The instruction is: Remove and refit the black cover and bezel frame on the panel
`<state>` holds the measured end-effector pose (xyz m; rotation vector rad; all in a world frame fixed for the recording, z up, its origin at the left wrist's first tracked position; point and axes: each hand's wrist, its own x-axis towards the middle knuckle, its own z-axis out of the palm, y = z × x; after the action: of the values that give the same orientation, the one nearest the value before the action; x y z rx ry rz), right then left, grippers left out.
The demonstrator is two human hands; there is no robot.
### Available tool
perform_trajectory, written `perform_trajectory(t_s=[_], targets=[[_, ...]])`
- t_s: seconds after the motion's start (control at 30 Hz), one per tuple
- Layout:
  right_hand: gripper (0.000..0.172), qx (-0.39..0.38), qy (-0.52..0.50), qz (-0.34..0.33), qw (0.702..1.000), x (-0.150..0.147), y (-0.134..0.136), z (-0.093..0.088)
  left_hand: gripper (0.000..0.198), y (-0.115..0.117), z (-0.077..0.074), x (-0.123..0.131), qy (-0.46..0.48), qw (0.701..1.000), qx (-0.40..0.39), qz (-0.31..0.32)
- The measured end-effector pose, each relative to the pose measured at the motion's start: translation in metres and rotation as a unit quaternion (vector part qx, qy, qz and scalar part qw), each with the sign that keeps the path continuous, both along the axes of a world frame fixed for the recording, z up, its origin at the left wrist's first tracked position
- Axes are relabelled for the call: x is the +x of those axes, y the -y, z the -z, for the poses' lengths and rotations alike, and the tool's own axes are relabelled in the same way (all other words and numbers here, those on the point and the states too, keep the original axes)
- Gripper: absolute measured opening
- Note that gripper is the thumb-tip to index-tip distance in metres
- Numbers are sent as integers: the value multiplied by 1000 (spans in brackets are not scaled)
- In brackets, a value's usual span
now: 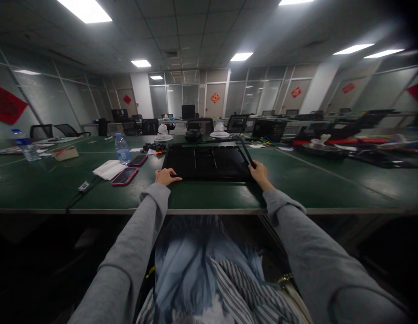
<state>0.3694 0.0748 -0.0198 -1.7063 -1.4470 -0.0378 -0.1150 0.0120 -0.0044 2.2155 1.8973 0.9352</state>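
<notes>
The black panel [209,164] lies flat, seemingly intact, on the surface [296,189], the left hand [165,176] with its grip open on the near-left corner, the right hand [261,174] with its grip closed round a black tool [245,153] at the near-right corner: barely begun, I judge.

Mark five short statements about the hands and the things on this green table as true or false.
1. The left hand rests at the near left corner of the black panel. True.
2. The right hand is empty. False: it grips a thin black rod that slants up over the panel's right edge.
3. The phones lie to the right of the panel. False: both lie to its left, side by side.
4. A water bottle stands upright behind the phones. True.
5. The table has a white top. False: the top is dark green.
</notes>
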Motion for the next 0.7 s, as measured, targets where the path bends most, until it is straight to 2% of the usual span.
perform_trajectory(t_s=[0.2,0.3,0.4,0.53,0.7], targets=[[44,-33,-32,3,999,4,-8,9,42,2,2,2,-29,999,26,-12],[46,-28,-70,2,997,4,-8,9,48,-4,6,0,15,994,60,-91],[50,-29,-104,-2,994,2,-5,6,56,-16,10,-7,57,987,25,-151],[53,-43,-79,-54,994,1,0,6,47,-28,13,-17,86,987,-21,-132],[58,-34,-62,-69,995,2,-1,12,45,-28,11,-18,118,983,-5,-142]])
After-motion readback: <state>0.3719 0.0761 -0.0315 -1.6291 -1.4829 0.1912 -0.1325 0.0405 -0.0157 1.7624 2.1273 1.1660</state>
